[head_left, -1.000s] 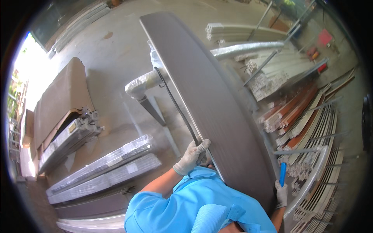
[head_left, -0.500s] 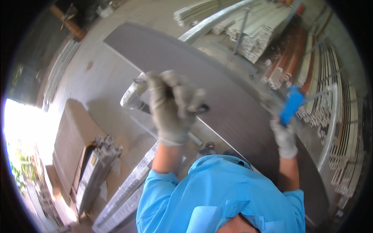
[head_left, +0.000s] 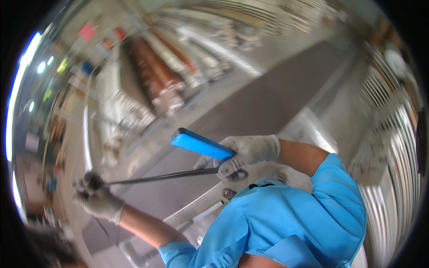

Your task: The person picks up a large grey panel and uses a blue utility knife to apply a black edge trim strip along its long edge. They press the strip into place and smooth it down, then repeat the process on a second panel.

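Observation:
My right hand, in a pale work glove, grips a long blue handle-like thing with a black end; its kind does not show. A dark cord, doubled along part of its length, runs from under that hand to my left hand. My left hand, gloved too, is closed around the cord near a dark lump, which is blurred. Both hands are over a long dark brown panel, apart from each other. A loose stretch of cord hangs below my left hand.
Stacks of white profiles and red-brown profiles lie beyond the panel. More pale profiles stand at the right. A plastic-wrapped length lies by the panel's near edge. My shoes show on the floor below.
My view has swung round to the right. My hands, earlier far apart, now have the dark cord stretched between them. The blue thing is still in my right hand, now brought before my chest.

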Motion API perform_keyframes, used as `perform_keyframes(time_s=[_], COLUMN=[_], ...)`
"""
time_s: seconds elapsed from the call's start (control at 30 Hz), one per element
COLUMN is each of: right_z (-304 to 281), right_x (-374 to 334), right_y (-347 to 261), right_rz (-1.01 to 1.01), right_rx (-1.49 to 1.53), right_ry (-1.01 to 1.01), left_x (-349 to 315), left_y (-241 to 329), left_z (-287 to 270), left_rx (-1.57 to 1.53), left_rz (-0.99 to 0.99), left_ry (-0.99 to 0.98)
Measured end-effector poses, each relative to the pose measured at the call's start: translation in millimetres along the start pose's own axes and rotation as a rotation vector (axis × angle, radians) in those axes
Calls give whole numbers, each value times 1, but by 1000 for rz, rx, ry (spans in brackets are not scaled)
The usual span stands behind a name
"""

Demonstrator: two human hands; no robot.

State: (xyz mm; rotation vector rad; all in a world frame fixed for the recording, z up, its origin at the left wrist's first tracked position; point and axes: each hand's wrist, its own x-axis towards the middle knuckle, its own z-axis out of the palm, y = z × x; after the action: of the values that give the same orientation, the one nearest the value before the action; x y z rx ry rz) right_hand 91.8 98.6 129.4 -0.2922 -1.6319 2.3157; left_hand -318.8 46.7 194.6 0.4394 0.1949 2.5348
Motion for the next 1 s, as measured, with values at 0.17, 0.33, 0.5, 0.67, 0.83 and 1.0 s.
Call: perform_keyframes(time_s=[0.17, 0.33, 0.5, 0.67, 0.83, 1.0], right_z=[-57, -88, -85, -66, -48, -59], right_x=[-194, -344, -384, -373, -357, -405], right_y=[-30, -66, -97, -112, -99, -100], right_rz=[125, 99, -102, -257, -217, -48], right_rx=[-359, -450, -556, -605, -635, -644], right_ry=[536, 733, 957, 951, 882, 789], left_x=[-31, -104, -261, -414, -436, -417], left_y=[-90, -184, -243, -229, -267, -280], left_z=[-1, 56, 98, 160, 182, 146], left_rx=[-121, 38, 259, 792, 1051, 885], left_rz=[-229, -236, -921, -192, -181, -966], left_ry=[-32, 138, -844, -2093, -1451, -1308])
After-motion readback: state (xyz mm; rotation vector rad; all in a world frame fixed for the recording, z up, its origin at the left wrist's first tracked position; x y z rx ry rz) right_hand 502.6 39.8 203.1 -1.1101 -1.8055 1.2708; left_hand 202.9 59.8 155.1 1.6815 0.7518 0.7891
